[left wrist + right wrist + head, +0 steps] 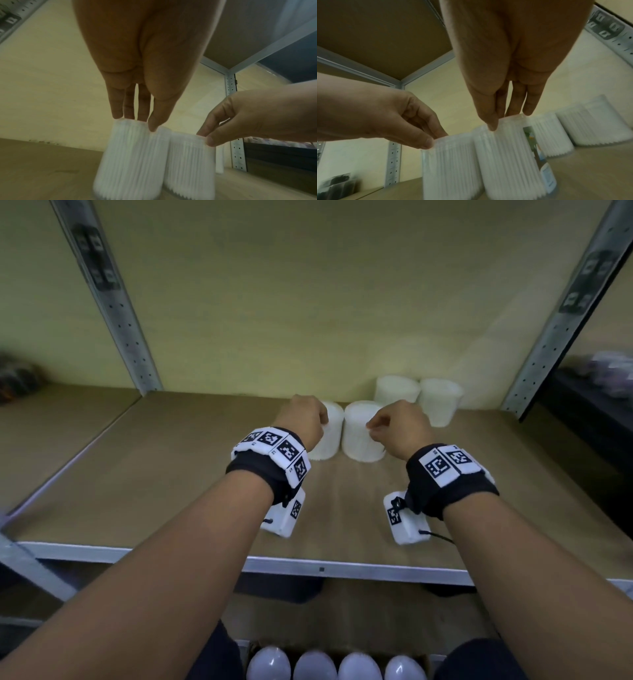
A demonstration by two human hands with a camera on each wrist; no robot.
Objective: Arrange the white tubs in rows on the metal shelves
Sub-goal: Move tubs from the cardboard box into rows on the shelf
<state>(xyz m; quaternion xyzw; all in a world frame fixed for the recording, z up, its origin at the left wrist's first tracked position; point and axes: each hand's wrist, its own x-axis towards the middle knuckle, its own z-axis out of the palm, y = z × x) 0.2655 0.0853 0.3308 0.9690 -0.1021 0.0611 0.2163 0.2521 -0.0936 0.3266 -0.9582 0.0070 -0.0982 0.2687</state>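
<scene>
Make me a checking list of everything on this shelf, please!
Surface: brown board shelf with a grey metal front edge.
Job's things: four white ribbed plastic tubs upright; two in front, two behind.
Clutter: white rounded lids in a box below.
Hands: left hand pinches the left front tub's rim; right hand pinches the right front tub's rim.
Cables: thin black lead at right wrist camera.
Surroundings: yellow wall, perforated metal posts.
</scene>
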